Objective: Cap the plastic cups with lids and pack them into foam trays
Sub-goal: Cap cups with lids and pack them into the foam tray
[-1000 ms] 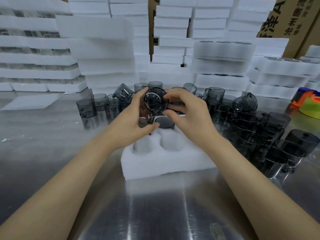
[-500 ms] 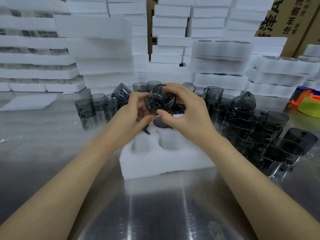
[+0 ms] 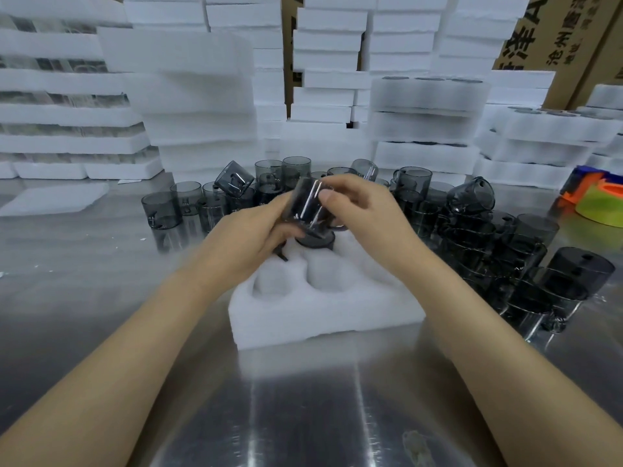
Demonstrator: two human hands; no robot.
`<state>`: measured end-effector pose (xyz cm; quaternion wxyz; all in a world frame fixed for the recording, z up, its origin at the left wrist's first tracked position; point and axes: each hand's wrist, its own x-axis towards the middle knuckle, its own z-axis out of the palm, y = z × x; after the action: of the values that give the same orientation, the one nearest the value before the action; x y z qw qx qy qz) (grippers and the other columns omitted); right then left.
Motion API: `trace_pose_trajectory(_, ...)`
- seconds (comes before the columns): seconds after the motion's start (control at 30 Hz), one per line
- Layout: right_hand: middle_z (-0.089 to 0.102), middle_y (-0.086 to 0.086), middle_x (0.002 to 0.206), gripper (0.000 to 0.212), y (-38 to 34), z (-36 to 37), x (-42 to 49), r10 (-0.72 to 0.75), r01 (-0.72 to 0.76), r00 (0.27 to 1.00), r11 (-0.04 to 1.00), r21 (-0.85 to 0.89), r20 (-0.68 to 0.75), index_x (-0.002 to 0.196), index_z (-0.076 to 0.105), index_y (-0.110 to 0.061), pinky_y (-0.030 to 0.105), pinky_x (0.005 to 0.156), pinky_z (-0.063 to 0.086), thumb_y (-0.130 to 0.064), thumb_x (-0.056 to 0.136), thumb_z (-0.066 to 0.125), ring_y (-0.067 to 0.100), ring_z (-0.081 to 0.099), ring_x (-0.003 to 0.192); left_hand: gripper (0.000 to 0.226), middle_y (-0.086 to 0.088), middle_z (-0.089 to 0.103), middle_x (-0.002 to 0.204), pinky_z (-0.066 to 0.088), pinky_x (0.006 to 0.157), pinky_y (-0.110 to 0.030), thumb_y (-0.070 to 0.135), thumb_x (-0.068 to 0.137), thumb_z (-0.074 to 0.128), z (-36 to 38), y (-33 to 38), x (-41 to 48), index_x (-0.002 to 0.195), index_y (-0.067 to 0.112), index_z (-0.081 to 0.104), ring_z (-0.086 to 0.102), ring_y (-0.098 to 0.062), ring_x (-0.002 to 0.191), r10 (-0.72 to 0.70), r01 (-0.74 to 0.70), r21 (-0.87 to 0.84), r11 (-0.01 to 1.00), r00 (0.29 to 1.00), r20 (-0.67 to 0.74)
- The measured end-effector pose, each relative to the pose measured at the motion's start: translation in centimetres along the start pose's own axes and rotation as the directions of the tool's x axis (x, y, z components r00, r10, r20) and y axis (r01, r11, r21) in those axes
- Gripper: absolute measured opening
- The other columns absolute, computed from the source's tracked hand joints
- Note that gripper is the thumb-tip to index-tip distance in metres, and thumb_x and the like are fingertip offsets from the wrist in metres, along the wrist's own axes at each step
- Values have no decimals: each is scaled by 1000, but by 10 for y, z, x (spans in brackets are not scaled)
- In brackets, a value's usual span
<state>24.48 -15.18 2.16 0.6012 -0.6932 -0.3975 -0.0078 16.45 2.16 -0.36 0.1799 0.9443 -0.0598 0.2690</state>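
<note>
A smoky grey plastic cup (image 3: 305,205) is held tilted between both hands above a white foam tray (image 3: 323,311). My left hand (image 3: 242,241) grips its lower left side. My right hand (image 3: 364,210) pinches its upper right edge with thumb and fingers. Just below the held cup, another dark cup (image 3: 315,241) sits in a rear pocket of the tray. The two front pockets of the tray hold nothing. Whether a lid is on the held cup is hidden by blur and fingers.
Several loose grey cups (image 3: 209,203) stand behind the tray, and a larger heap (image 3: 526,261) lies to the right. Stacks of white foam trays (image 3: 202,106) wall off the back. An orange and green object (image 3: 600,200) sits far right on the steel table (image 3: 303,409).
The cup has turned from facing me mouth-on to lying tilted on its side, and both hands have lowered it slightly toward the tray.
</note>
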Motion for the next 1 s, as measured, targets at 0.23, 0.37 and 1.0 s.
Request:
trace_pose_trajectory(0.23, 64, -4, 114, 42, 11, -37, 7, 83, -155, 971, 932, -327, -224, 120, 62, -22, 19, 78, 44, -35, 82, 53, 6, 57, 92, 63, 10, 62, 104, 51, 80, -41, -10, 79, 37, 2, 3, -2, 132, 19, 53, 61, -17, 85, 31, -31, 19, 999, 999, -43)
trace_pose_trajectory(0.37, 64, -8, 114, 40, 16, -44, 9, 213, -240, 971, 856, -458, -110, 122, 63, -26, 5, 68, 37, -33, 83, 60, 3, 57, 93, 63, 4, 60, 111, 52, 73, -43, -16, 71, 38, 1, 2, -3, 121, 14, 61, 61, -16, 85, 74, -68, 63, 996, 993, -87)
trace_pose_trajectory(1.0, 24, -15, 156, 47, 22, -46, 5, 324, -162, 917, 835, -525, 233, 149, 31, -24, 19, 114, 10, -37, 104, 32, 3, 18, 143, 38, -15, 59, 114, 43, 89, -23, -12, 83, 39, 18, -69, -4, 109, 2, 63, 58, -26, 100, -603, 440, -414, 797, 625, -496)
